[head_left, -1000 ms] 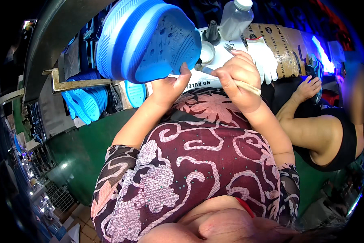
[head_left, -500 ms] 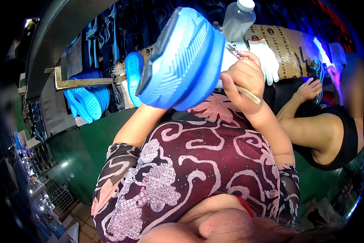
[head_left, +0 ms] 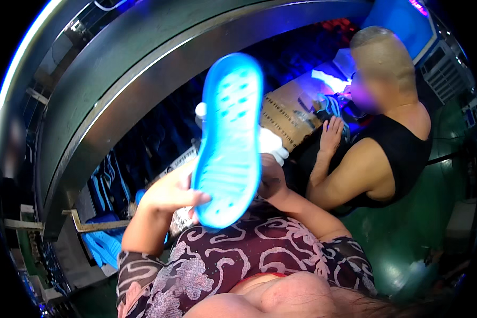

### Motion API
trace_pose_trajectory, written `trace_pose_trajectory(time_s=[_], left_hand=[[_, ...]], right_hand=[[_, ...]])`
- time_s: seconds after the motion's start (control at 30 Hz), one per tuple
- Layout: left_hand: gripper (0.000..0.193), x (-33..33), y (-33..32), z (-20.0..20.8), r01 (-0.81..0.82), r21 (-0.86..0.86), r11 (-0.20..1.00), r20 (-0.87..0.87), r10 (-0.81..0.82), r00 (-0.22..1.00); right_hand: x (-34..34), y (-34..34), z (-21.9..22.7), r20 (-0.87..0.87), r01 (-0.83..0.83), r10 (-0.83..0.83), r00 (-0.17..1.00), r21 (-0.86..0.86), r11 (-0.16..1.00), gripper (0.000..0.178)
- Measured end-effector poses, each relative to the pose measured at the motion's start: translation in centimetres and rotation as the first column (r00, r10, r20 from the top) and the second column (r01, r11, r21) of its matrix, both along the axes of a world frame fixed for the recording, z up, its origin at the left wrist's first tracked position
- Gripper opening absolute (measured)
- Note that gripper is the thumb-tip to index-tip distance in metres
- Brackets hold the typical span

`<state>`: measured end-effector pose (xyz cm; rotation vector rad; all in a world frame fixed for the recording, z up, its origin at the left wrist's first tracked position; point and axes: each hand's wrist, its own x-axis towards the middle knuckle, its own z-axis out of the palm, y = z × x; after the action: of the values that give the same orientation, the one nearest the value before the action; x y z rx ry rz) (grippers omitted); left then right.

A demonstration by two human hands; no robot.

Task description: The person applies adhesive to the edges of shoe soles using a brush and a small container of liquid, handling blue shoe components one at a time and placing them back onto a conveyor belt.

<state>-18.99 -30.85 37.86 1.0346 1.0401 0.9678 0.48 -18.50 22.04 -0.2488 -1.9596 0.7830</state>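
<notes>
At centre of view: bright-blue, foot-shaped moulded sole [head_left: 230, 143], raised near upright; left hand [head_left: 169, 193] closed on its lower left edge, thumb over face; right hand [head_left: 271, 177] partly hidden behind it, grip cannot be told; white glove [head_left: 274, 142] beside brown cardboard [head_left: 287, 112]

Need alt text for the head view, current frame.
A blue shoe sole, patterned face toward the camera, is held up in a person's left grip; the right grip is partly hidden behind it. At right, a co-worker in a black sleeveless top works beside printed cardboard.
</notes>
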Motion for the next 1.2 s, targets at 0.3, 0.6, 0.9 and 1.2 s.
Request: trace_pose_trajectory(time_s=[0.3, 0.6, 0.9, 1.2], left_hand=[[0.026, 4.6, 27.3, 11.0, -0.567, 0.245, 0.786, 0.592, 0.342, 0.730], [0.025, -1.8, 8.2, -5.5, -0.282, 0.641, 0.714, -0.385, 0.616, 0.687], [0.085, -10.5, -28.1, -23.5, -0.768, 0.262, 0.585, -0.957, 0.056, -0.283], [0.034, -11.5, -29.9, -30.7, -0.933, -0.354, -0.070, -0.341, 0.938, 0.059]], right_hand=[[3.7, 0.6, 1.3, 0.058, 0.117, -0.112, 0.992, -0.098, 0.988, 0.026], [3.9, 0.8, -0.4, 0.071, 0.098, -0.084, 0.994, -0.227, 0.969, 0.025], [-1.8, -1.5, -1.2, 0.010, -0.010, 0.015, 1.000, -0.354, 0.935, 0.023], [-4.3, -2.5, -1.3, 0.094, -0.070, 0.140, 0.986, -0.528, 0.846, 0.027]])
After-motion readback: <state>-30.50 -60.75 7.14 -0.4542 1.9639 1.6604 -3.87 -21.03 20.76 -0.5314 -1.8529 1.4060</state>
